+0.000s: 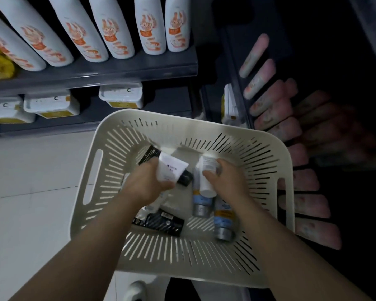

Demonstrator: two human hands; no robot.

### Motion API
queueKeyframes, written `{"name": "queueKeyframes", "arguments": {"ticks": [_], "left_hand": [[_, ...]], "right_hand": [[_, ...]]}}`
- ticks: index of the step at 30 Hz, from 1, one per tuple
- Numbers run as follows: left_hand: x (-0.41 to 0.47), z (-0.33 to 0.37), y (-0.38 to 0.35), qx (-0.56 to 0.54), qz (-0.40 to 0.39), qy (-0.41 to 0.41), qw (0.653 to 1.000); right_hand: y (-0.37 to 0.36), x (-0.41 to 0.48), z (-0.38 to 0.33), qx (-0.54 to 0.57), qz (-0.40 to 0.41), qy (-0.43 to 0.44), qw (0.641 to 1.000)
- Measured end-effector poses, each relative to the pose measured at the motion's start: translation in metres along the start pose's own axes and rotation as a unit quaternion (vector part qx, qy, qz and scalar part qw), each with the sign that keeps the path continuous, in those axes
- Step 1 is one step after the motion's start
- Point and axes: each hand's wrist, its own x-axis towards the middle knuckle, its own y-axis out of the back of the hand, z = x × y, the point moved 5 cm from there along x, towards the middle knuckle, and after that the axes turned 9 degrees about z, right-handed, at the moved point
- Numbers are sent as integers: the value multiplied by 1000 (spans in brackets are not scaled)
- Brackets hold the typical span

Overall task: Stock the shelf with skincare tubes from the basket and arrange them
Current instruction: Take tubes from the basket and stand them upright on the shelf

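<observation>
A cream slotted basket sits below me on the floor, holding several skincare tubes. My left hand grips a white tube with a black cap inside the basket. My right hand holds a white tube upright beside it. Loose in the basket lie a black tube near the front and two blue-and-grey tubes under my right forearm. Another black tube pokes out behind my left hand.
Grey shelves stand at the upper left, with tall white-and-orange bottles on top and white tubs below. To the right a dark shelf carries rows of pink tubes. Pale floor tiles lie at the left.
</observation>
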Motion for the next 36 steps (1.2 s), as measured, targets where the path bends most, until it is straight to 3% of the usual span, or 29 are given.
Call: {"name": "queueKeyframes", "arguments": {"ticks": [9,17,23,27,36], "left_hand": [[-8,-4,42,-137,59,11,989],[-38,15,81,-181,73,-11,981],[-79,64,130,-206,77,-103,970],[-121,95,162,-185,87,-181,962],[-275,167,236,-172,77,-359,914]], "right_hand": [[-29,13,5,26,-1,-82,996],[19,-28,-20,93,25,-73,993],[102,-84,-60,167,99,-27,981],[161,-141,-80,242,180,17,953],[280,-326,-91,257,344,52,902]]}}
